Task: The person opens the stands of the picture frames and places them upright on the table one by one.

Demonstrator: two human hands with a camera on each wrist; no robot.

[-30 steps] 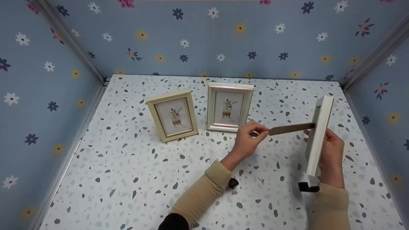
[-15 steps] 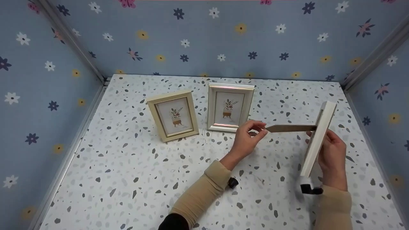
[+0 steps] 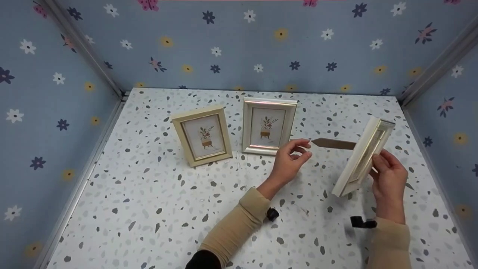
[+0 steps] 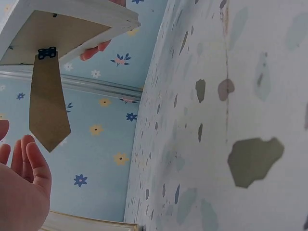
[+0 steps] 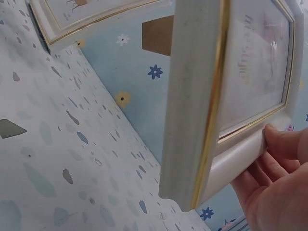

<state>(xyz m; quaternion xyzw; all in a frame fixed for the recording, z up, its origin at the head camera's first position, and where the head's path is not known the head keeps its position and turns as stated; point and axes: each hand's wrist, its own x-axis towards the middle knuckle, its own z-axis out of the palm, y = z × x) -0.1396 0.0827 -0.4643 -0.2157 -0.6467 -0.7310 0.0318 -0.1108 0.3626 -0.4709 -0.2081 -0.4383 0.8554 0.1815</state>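
My right hand (image 3: 390, 177) holds a white picture frame (image 3: 358, 164) with gold trim by its edge, off the table and tilted. In the right wrist view the thumb lies on the front border and the fingers go behind. A brown easel stand (image 4: 48, 103) juts from the frame's back at a small black hinge (image 4: 47, 52), its pointed tip towards my left hand (image 3: 289, 162). The left fingers are loosely bent, just apart from that tip, and hold nothing. The picture inside the frame is partly lost in glare.
A cream picture frame (image 3: 226, 138) stands on the speckled table (image 3: 149, 209) at left. A silvery white frame (image 3: 246, 127) stands right behind my left hand. Flowered panels (image 3: 239, 45) wall the table at the back and sides.
The left hand has let go of the stand's tip and stays nearly in place. The right hand has turned the frame, so its front now shows in the head view.
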